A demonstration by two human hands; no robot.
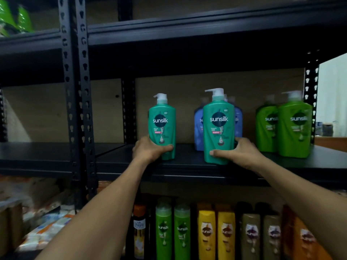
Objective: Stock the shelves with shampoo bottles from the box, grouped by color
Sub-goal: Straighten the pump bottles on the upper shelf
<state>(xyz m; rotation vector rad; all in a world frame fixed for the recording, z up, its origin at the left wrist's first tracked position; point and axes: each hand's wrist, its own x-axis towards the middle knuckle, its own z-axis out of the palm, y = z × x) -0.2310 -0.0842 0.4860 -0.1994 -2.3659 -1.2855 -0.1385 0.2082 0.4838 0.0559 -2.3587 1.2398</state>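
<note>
1. The person's left hand (150,150) holds a teal-green plastic shampoo bottle with a white pump top (163,121). The hand grips it low down. The thumb lies across the front and the fingers wrap round the far side.
2. The right hand (238,152) holds a second teal-green pump bottle (218,126) of the same kind. It also grips low down, with the thumb across the front and the fingers curled round the back.
3. Both teal-green bottles stand up straight with their labels facing out. Their bottoms are down at the board of the black metal shelf (187,167), near its front edge. There is a gap between the two bottles.
4. Blue plastic pump bottles (198,128) stand right behind the second teal-green pump bottle. It hides most of them, so the count is not clear.
5. Two light green plastic pump bottles (294,128) stand side by side on the same shelf, off to the right and near its end.
6. The shelf below holds a row of smaller bottles grouped by colour. From the left there is a tall bottle with an orange cap (139,231), then two small green bottles (163,231), two yellow bottles (206,233), two brown bottles (251,237) and blurry orange bottles (304,241).
7. A black metal post with holes (75,91) stands to the left of the hands.
8. Shiny green packs (11,17) sit on a high shelf in the top left corner.
</note>
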